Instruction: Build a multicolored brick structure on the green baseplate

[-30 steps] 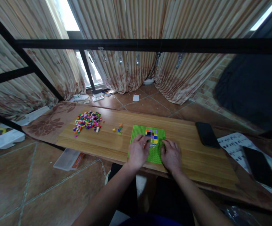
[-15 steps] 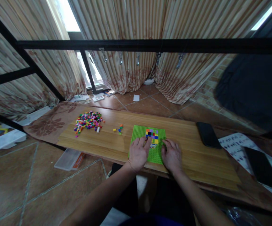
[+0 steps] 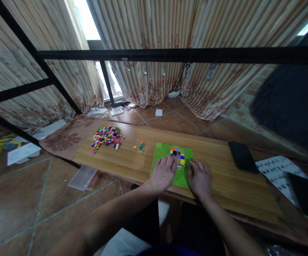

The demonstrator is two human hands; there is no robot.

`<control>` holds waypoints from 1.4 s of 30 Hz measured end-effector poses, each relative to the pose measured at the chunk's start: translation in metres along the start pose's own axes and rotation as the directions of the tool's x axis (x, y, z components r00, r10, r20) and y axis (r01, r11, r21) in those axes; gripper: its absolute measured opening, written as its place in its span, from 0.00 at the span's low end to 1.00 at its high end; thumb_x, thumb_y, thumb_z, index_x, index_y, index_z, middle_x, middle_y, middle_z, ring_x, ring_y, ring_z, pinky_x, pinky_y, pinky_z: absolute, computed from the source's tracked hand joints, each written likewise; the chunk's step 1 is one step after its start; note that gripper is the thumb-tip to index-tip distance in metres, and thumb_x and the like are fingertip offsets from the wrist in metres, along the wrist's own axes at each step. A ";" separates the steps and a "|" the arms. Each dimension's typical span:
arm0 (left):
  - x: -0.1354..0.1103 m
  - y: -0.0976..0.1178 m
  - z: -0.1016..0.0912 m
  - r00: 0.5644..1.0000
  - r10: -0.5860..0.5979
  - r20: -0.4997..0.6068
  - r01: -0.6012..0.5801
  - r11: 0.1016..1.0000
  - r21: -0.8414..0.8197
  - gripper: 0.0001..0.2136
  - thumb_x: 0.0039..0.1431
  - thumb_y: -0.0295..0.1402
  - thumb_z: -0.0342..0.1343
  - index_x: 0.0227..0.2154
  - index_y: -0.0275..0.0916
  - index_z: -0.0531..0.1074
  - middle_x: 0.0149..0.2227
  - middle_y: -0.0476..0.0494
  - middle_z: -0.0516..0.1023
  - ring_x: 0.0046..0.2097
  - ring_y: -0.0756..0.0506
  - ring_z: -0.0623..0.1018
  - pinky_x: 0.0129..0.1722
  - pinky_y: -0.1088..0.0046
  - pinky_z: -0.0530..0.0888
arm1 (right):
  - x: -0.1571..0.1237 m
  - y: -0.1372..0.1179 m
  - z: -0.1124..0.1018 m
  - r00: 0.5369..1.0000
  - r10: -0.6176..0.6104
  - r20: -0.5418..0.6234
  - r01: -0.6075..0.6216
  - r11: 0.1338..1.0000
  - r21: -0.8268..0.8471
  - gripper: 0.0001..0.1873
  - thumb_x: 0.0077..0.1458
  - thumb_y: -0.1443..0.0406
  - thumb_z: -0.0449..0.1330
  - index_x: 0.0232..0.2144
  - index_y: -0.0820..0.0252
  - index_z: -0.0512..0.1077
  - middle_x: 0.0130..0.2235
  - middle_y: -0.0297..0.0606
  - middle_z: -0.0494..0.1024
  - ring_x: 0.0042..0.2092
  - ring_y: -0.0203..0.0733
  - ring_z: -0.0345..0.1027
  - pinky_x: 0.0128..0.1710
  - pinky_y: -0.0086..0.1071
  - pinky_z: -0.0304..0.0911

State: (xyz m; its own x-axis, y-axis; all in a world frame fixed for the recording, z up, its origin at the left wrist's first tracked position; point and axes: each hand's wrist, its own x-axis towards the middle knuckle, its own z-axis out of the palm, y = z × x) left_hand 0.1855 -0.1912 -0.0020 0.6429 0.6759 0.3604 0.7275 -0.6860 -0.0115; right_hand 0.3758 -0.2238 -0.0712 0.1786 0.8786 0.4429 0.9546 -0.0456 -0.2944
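Observation:
On the wooden board, a green studded baseplate (image 3: 158,151) carries a small block of colourful toy bricks (image 3: 180,154), with yellow, red, blue, purple and black among them. My left hand (image 3: 163,175) lies over the plate's left half, its bent fingers close together at the lower left of the brick block. Its thumb and fingertips are hidden, so anything in them is out of sight. At the plate's right edge rests my right hand (image 3: 200,179), fingers curved, thumb and forefinger apart, touching the plate. I see nothing between them.
A big pile of mixed toy bricks (image 3: 107,137) lies at the board's left. Several loose bricks (image 3: 141,146) sit between pile and plate. To the right are a black phone (image 3: 243,156), a printed sheet (image 3: 272,170) and another dark device (image 3: 307,195). Below the board stands a clear plastic box (image 3: 81,177).
My left forefinger, stretched over the bricks before, has drawn back beside the other fingers. The right hand stays at the plate's edge. The whole view has shifted slightly.

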 end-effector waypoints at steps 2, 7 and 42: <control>-0.001 0.000 0.000 0.999 -0.030 -0.022 0.029 0.998 -0.051 0.18 0.65 0.28 0.47 0.57 0.36 0.64 0.49 0.36 0.73 0.45 0.41 0.73 0.42 0.65 0.72 | 0.000 0.000 0.000 1.000 -0.003 0.006 0.003 1.000 -0.001 0.18 0.61 0.63 0.49 0.48 0.63 0.73 0.50 0.47 0.75 0.50 0.49 0.63 0.52 0.43 0.60; 0.000 -0.002 -0.007 0.990 -0.133 -0.042 0.119 0.964 -0.237 0.20 0.66 0.31 0.47 0.60 0.37 0.61 0.47 0.37 0.74 0.47 0.40 0.73 0.46 0.62 0.73 | 0.001 -0.001 -0.002 1.000 -0.005 0.012 0.005 1.000 0.008 0.18 0.61 0.64 0.49 0.48 0.62 0.73 0.50 0.48 0.75 0.50 0.50 0.64 0.51 0.44 0.60; 0.055 -0.149 0.029 0.732 -0.635 0.246 0.634 0.768 0.096 0.15 0.62 0.29 0.45 0.41 0.36 0.76 0.43 0.33 0.79 0.47 0.37 0.77 0.45 0.63 0.69 | 0.002 -0.008 -0.008 0.999 0.043 0.012 -0.043 0.999 0.013 0.16 0.60 0.66 0.51 0.47 0.62 0.74 0.51 0.46 0.75 0.50 0.50 0.64 0.52 0.42 0.60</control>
State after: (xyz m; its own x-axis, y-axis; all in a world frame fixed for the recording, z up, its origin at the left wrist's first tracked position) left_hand 0.1191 -0.0440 -0.0072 0.0675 0.9968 0.0417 0.9889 -0.0724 0.1297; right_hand 0.3701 -0.2251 -0.0610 0.2165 0.8813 0.4201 0.9429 -0.0772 -0.3240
